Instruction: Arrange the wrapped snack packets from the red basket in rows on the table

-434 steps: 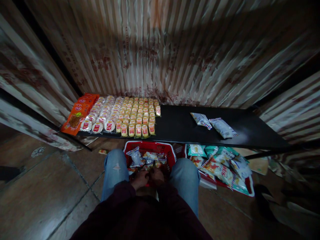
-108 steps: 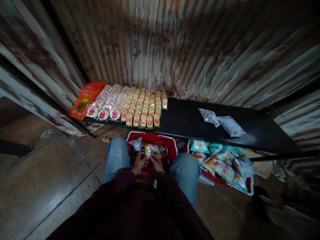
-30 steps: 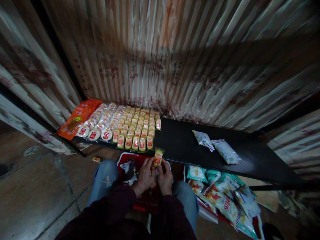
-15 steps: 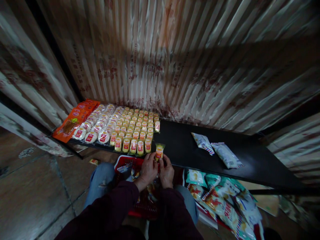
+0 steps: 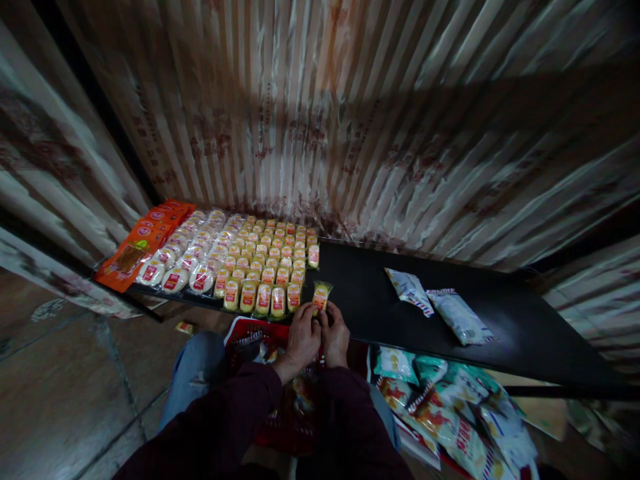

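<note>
A small yellow wrapped snack cake stands between the fingertips of my left hand and my right hand, just over the front edge of the black shelf. Both hands are closed on its lower end. To their left, rows of similar yellow wrapped cakes cover part of the shelf, with one more at the right end of the back rows. Round white wrapped cakes lie in rows farther left. Below my hands is a red basket with wrapped items, partly hidden by my arms.
Orange snack packets lie at the shelf's left end. Two white bags rest on its right part. Under the shelf's front, a second basket holds several chip bags. One small packet is on the floor. Striped plastic sheeting hangs behind.
My hands have moved slightly forward and up with the cake, bringing it nearer the shelf. The cake now leans a little to the right. The camera view has shifted slightly.
</note>
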`<state>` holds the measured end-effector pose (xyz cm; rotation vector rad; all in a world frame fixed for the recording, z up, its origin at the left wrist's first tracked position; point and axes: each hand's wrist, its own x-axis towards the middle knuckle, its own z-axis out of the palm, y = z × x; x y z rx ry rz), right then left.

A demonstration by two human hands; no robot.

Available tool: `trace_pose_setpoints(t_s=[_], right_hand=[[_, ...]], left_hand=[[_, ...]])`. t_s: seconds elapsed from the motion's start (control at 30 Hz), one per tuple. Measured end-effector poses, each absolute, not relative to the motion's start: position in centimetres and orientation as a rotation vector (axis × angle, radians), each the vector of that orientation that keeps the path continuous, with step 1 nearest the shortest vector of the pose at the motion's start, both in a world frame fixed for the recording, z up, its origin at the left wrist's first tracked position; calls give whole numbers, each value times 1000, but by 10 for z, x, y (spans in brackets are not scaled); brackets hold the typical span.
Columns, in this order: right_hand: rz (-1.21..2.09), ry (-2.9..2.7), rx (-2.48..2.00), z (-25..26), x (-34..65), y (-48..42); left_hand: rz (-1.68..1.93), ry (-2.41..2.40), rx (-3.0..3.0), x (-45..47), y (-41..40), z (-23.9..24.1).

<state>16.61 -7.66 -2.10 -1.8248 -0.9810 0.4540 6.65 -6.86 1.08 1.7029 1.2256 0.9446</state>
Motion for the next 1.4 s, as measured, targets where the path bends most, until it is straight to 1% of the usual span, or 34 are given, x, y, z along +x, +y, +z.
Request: trace_pose_setpoints(t_s=[0.4,0.63,0.87,1.0,1.17,1.4], right_hand=[[394,-1019,-1853,-26,193,-33],[521,-993,-1744,-22,200,-7],[528,-1014,-1741,-17,203,9],[556,-1104,-1636,-17,204,15],[510,-1144,-1631,-21,203,19],[389,-1303,-1699,-27,210,23]], left_hand=[[911,1206,1693,85,-43,11],[911,1200,1659,99,-27,13],[860,1242,1659,107,-13,20],[782,1246,1706,108,-8,28],[697,1279,1722,109,-4,35],[698,1288,1737,110,-1,30]])
